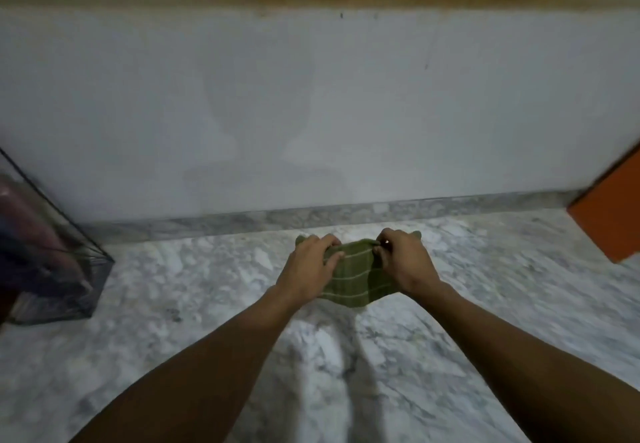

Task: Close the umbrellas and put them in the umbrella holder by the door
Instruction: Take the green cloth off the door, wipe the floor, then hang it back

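A green checked umbrella point(349, 276), folded into a short bundle, hangs between both hands above the marble floor. My left hand point(308, 266) grips its left side, fingers wrapped over the fabric. My right hand point(401, 259) pinches the fabric at the top right of the bundle. At the far left stands the clear box-shaped umbrella holder point(69, 283) with dark edges; a pink and a dark folded umbrella point(38, 231) lean inside it.
A white wall point(311, 113) with a marble skirting runs across just beyond my hands. An orange door or panel edge point(609, 214) juts in at the right. Grey-veined marble floor point(207, 304) spreads below.
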